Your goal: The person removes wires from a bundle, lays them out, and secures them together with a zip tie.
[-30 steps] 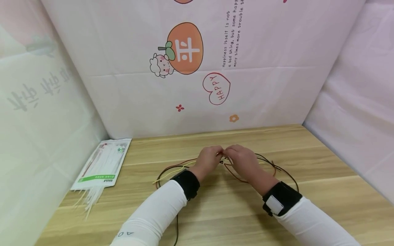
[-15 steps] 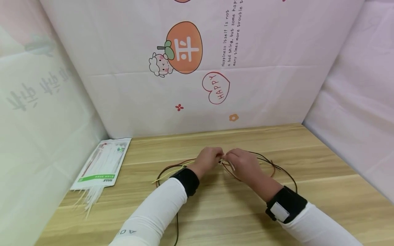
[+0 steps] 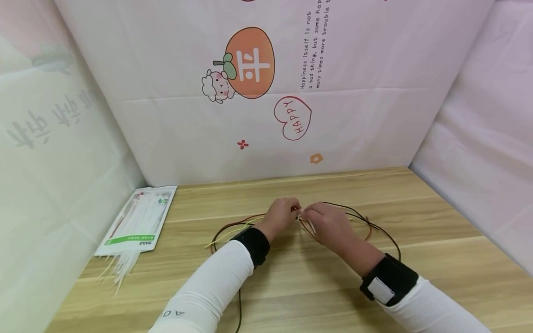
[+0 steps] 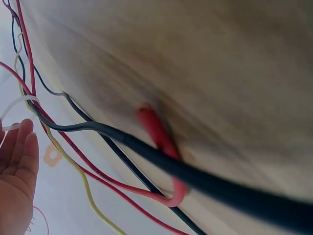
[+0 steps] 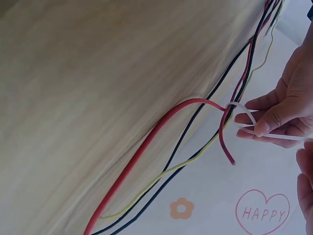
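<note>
In the head view my left hand and right hand meet over a bundle of red, black and yellow wires. A white cable tie loops round the bundle. My left hand pinches the tie near the loop between thumb and fingers, seen in the right wrist view. The tie's tail runs toward my right hand, whose curled fingers show at that view's edge. In the left wrist view the loop rises from the wires above the fingers of my left hand.
A white packet with loose cable ties spilling from it lies at the table's left. Wire loops spread on both sides, with a black wire trailing forward. A printed cloth stands behind the wooden table.
My right forearm has shifted slightly right and down, and the right hand has lowered a little. My left hand has stayed nearly in place at the bundle. The right-hand wire loops have shifted slightly.
</note>
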A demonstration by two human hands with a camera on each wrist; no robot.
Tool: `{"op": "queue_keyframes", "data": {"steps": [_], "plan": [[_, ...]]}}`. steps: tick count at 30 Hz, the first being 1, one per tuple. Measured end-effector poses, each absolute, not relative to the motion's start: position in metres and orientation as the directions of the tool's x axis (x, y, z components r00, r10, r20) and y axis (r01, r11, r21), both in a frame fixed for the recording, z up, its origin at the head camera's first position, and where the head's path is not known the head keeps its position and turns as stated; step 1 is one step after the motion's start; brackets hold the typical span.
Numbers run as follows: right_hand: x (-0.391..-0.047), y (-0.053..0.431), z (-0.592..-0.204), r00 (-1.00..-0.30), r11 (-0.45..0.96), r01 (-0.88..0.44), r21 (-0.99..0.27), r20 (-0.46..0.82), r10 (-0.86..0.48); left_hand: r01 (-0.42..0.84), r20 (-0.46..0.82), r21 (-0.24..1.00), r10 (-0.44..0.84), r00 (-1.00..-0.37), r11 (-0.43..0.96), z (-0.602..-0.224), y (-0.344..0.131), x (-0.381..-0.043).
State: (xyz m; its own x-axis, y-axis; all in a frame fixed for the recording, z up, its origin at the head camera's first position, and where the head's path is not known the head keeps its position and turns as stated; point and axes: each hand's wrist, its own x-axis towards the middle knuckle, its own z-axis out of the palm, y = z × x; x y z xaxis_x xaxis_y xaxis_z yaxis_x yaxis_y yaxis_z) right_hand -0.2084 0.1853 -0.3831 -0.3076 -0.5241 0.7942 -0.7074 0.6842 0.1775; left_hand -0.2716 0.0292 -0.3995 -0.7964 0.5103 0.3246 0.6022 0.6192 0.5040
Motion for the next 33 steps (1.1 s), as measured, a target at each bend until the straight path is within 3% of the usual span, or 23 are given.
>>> {"op": "queue_keyframes", "data": {"steps": [8,22,27,33], "plan": [[-0.205,0.190,-0.384,-0.308,0.658,-0.734,0.168,0.781,-0.543,0.632,0.314,0.456,0.552,-0.773,0.627,-0.399,0.031,-0.271],[-0.194,0.186,-0.375,-0.237,0.626,-0.757,0.186,0.814,-0.529,0.617,0.327,0.448,0.524,-0.786,0.646,-0.399,0.028,-0.272],[-0.196,0.187,-0.376,-0.295,0.676,-0.719,0.160,0.810,-0.506,0.574,0.292,0.471,0.495,-0.818,0.670,-0.399,0.026,-0.271],[-0.201,0.191,-0.380,-0.425,0.717,-0.692,0.084,0.755,-0.499,0.570,0.255,0.472,0.514,-0.819,0.673,-0.399,0.026,-0.269]]}}
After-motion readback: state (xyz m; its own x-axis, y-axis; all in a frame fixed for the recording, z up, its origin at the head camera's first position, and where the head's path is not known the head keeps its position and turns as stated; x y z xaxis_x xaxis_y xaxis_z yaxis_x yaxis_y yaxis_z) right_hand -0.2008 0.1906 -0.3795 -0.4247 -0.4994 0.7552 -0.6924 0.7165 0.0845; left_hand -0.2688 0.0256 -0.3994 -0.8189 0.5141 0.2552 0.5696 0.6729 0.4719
